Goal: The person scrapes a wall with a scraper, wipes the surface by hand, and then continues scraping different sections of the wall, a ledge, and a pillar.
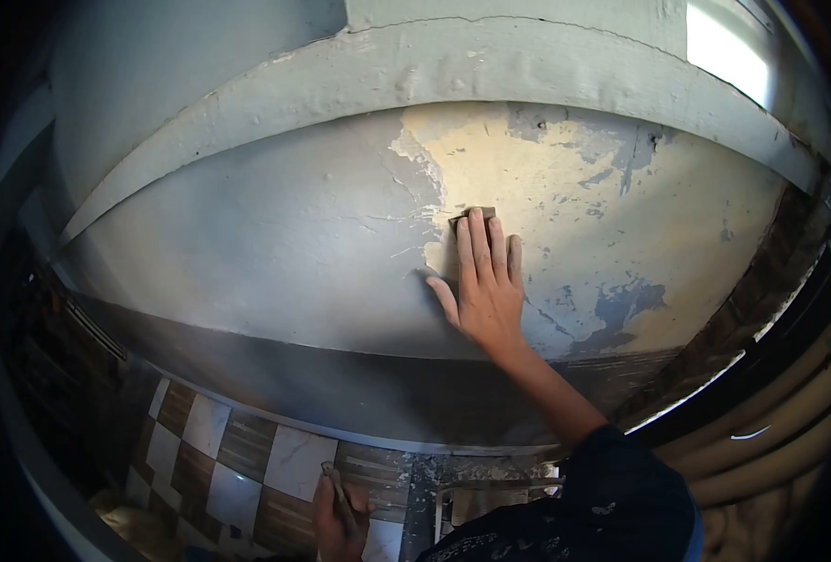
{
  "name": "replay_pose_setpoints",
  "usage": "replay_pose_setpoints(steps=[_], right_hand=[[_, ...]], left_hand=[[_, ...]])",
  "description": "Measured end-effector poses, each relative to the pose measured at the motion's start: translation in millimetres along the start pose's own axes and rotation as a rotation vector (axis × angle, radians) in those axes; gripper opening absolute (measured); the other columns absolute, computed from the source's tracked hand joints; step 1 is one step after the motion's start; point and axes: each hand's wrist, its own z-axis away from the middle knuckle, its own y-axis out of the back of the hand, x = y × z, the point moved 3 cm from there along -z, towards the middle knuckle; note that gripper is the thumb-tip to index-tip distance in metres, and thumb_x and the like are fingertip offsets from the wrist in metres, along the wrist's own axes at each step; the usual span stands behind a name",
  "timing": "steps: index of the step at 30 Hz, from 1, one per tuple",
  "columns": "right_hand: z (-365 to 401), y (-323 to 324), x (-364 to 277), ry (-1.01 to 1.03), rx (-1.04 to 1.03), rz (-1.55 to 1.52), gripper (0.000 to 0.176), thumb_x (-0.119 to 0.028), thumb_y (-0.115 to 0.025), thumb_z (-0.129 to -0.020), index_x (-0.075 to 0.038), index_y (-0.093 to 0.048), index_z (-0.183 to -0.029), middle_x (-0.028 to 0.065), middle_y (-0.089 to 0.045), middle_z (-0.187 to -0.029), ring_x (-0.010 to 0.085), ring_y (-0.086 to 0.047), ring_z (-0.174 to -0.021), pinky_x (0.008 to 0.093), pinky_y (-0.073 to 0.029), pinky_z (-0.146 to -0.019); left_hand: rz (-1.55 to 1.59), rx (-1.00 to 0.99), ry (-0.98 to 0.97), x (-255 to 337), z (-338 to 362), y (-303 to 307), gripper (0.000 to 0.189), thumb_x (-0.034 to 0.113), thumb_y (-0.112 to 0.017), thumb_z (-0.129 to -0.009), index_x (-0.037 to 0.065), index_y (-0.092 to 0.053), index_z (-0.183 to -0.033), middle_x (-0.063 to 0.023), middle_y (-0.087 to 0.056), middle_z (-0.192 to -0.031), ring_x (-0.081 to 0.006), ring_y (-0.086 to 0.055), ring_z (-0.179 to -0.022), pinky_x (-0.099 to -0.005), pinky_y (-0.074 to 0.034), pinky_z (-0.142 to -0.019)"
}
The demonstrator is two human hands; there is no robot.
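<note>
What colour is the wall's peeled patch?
The peeled patch is pale yellow, mottled with grey, best seen in the head view.

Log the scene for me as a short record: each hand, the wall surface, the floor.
Right hand: flattened against the wall, fingertips over a small dark piece
Left hand: low in view, gripping a slim tool; exact type unclear
Wall surface: grey at left, patchy cream area at right, darker band below
Floor: checkered tiles
</note>
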Motion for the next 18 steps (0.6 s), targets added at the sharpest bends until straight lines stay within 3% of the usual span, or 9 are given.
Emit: replay_pose_setpoints(steps=[3, 5, 7, 9, 10, 13, 16, 17, 18], right_hand=[[-39, -3, 0, 0.051, 0.041, 0.067, 0.075, -0.048, -0.055, -0.079, 0.003, -0.036, -0.131, 0.0182, -0.031, -0.139, 0.0342, -0.029, -0.128, 0.0491, -0.025, -0.101], [-81, 13, -5, -0.014, 0.226, 0.076, 0.071, -0.052, -0.051, -0.080, -0.003, -0.041, -0.130, 0.0111, -0.036, -0.137, 0.0263, -0.034, -0.127, 0.0471, -0.028, -0.100], [-78, 14, -4, -0.037, 0.225, 0.066, 0.071, -0.053, -0.049, -0.080, -0.003, -0.041, -0.129, 0.0106, -0.036, -0.137, 0.0258, -0.033, -0.127, 0.0483, -0.027, -0.100], [-34, 7, 2, 0.007, 0.018, 0.077, 0.070, -0.054, -0.048, -0.081, -0.004, -0.041, -0.130, 0.0104, -0.036, -0.138, 0.0253, -0.031, -0.128, 0.0489, -0.025, -0.101], [-2, -5, 8, 0.056, -0.048, 0.048, 0.076, -0.052, -0.052, -0.079, 0.002, -0.036, -0.131, 0.0159, -0.032, -0.139, 0.0340, -0.027, -0.129, 0.0544, -0.016, -0.102], [5, -4, 9, 0.070, -0.035, 0.068, 0.076, -0.052, -0.051, -0.080, 0.001, -0.037, -0.131, 0.0155, -0.032, -0.139, 0.0328, -0.027, -0.130, 0.0546, -0.016, -0.102], [-60, 11, 1, 0.035, 0.082, 0.100, 0.070, -0.052, -0.049, -0.081, -0.003, -0.039, -0.131, 0.0116, -0.034, -0.139, 0.0275, -0.029, -0.129, 0.0510, -0.023, -0.101], [-73, 16, -2, -0.007, 0.145, 0.084, 0.067, -0.052, -0.048, -0.081, -0.007, -0.041, -0.131, 0.0081, -0.035, -0.139, 0.0232, -0.030, -0.129, 0.0474, -0.027, -0.100], [-76, 16, -4, -0.018, 0.164, 0.081, 0.065, -0.050, -0.049, -0.081, -0.007, -0.042, -0.130, 0.0083, -0.036, -0.138, 0.0227, -0.031, -0.128, 0.0467, -0.028, -0.100]], left_hand=[[-0.039, 0.142, 0.006, -12, -8, 7, 0.031, 0.027, -0.047, -0.092, 0.010, -0.048, -0.118, -0.0023, -0.059, -0.088, -0.0133, -0.055, -0.067, -0.0256, -0.049, -0.059], [-0.064, 0.252, -0.027, -22, -16, 18, 0.034, 0.028, -0.047, -0.092, 0.011, -0.046, -0.122, -0.0038, -0.060, -0.093, -0.0155, -0.059, -0.072, -0.0265, -0.050, -0.060], [-0.140, 0.232, 0.169, -22, -25, 25, 0.035, 0.028, -0.047, -0.091, 0.014, -0.045, -0.123, -0.0049, -0.060, -0.097, -0.0185, -0.061, -0.081, -0.0289, -0.052, -0.062], [-0.102, 0.248, 0.120, -24, -24, 18, 0.035, 0.026, -0.048, -0.091, 0.014, -0.044, -0.123, -0.0046, -0.060, -0.097, -0.0181, -0.061, -0.080, -0.0293, -0.052, -0.061], [-0.059, 0.270, 0.081, -25, -19, 17, 0.035, 0.025, -0.049, -0.090, 0.015, -0.044, -0.123, -0.0043, -0.059, -0.096, -0.0177, -0.060, -0.079, -0.0298, -0.052, -0.060], [-0.047, 0.043, 0.140, -20, -20, 17, 0.031, 0.024, -0.050, -0.090, 0.015, -0.046, -0.120, -0.0034, -0.058, -0.093, -0.0169, -0.059, -0.076, -0.0307, -0.051, -0.062], [0.003, -0.125, 0.116, -18, -31, 14, 0.027, 0.023, -0.050, -0.090, 0.015, -0.048, -0.115, -0.0020, -0.056, -0.090, -0.0161, -0.057, -0.072, -0.0301, -0.051, -0.061], [0.001, -0.132, 0.121, -19, -33, 5, 0.027, 0.023, -0.050, -0.090, 0.015, -0.048, -0.115, -0.0020, -0.056, -0.090, -0.0161, -0.057, -0.072, -0.0301, -0.051, -0.061], [-0.054, 0.004, 0.124, -18, -35, -3, 0.025, 0.022, -0.051, -0.090, 0.014, -0.049, -0.114, -0.0015, -0.056, -0.089, -0.0159, -0.057, -0.072, -0.0302, -0.050, -0.061]])
